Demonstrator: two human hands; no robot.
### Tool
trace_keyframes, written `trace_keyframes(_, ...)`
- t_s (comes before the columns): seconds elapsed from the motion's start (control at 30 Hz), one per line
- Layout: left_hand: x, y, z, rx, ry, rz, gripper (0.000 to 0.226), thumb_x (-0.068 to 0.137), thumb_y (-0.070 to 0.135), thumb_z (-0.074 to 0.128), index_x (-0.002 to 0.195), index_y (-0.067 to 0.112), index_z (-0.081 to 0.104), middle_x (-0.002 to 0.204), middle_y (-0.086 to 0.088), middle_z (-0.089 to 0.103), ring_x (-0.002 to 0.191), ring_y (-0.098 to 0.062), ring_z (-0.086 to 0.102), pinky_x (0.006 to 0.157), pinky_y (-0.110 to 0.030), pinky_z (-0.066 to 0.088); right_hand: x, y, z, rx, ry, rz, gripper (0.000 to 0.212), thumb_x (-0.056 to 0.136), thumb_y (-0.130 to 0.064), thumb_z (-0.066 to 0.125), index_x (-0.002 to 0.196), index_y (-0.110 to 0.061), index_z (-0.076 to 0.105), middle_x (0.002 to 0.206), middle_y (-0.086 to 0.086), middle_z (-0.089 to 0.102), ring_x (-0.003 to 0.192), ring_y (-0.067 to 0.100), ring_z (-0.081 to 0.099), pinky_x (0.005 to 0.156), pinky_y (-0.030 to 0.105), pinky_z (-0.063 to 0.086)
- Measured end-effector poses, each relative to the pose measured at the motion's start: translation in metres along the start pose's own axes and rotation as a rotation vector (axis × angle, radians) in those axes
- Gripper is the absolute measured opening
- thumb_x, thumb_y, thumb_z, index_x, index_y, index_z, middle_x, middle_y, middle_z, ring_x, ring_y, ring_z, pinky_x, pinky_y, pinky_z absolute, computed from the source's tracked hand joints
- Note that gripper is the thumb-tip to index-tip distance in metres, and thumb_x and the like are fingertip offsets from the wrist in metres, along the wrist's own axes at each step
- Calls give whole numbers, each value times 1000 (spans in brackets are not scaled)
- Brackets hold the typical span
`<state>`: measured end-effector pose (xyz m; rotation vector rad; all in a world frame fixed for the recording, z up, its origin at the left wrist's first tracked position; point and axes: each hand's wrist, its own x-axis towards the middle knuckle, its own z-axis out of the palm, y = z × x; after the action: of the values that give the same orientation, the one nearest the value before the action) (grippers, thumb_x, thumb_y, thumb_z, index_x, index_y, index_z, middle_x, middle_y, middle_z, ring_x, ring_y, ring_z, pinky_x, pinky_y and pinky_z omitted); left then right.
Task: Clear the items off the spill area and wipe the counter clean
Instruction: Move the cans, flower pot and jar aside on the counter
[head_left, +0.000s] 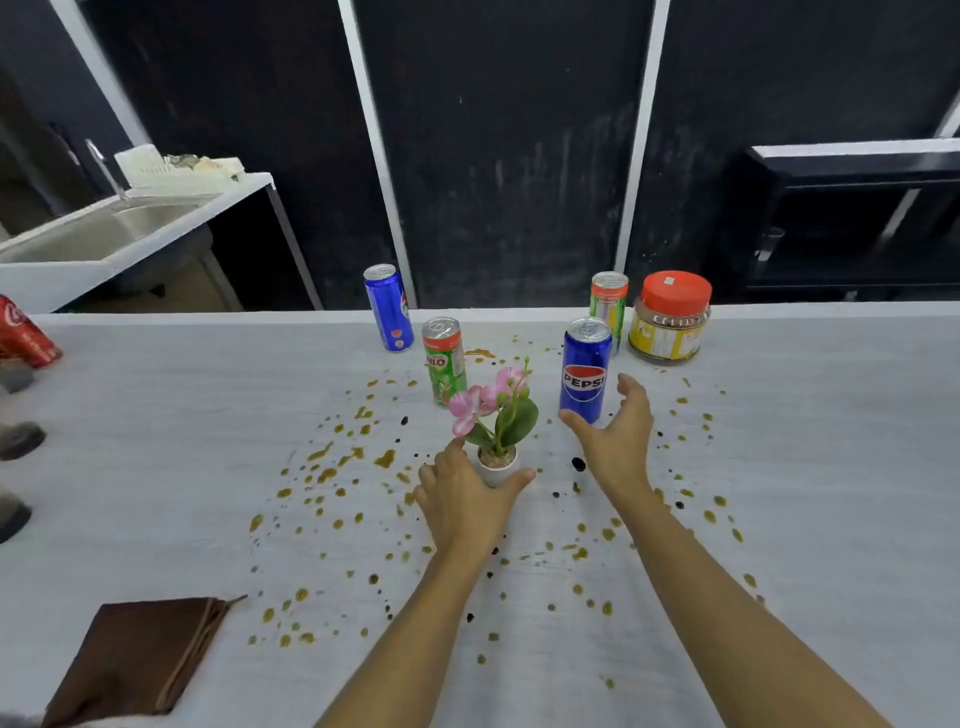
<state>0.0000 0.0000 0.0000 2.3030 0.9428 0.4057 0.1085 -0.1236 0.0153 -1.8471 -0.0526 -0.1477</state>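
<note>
pot (493, 474): smooth white, matt
bench (156, 441): matt, pale, faint grain
Pepsi can (584, 376), right of pot: glossy metal
cloth (135, 660), near-left of pot: brown, matt fabric
jar lid (675, 292), far right of pot: glossy plastic

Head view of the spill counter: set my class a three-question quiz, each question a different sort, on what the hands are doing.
1. True or false: the left hand grips the flower pot.
2. The right hand, beside the front Pepsi can, is: A) open B) wrapped round it C) a fist.
3. Fill in: the brown ____ lies folded at the counter's near left, untouched.
Key: 1 true; 2 A; 3 cloth.
</note>
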Motion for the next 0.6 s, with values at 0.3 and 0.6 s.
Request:
trace_keyframes(0.3,17,-13,13,-308,20,61,46,57,61,74,87,28,64,84,12,65,88,-16,60,72,-40,54,33,14,15,137,-62,-20,70,74,-12,79,134,-16,44,128,1,56,112,14,53,80,14,44)
trace_keyframes(0.6,60,-32,-40,-505,81,95,34,66,31,85,93,27,65,92,6,66,80,-3,61,63,-7,45,10,-6,36,153,59,-5,63,71,-14,81,125,-14,49,109,-5,56,90,7,56,65,9,47)
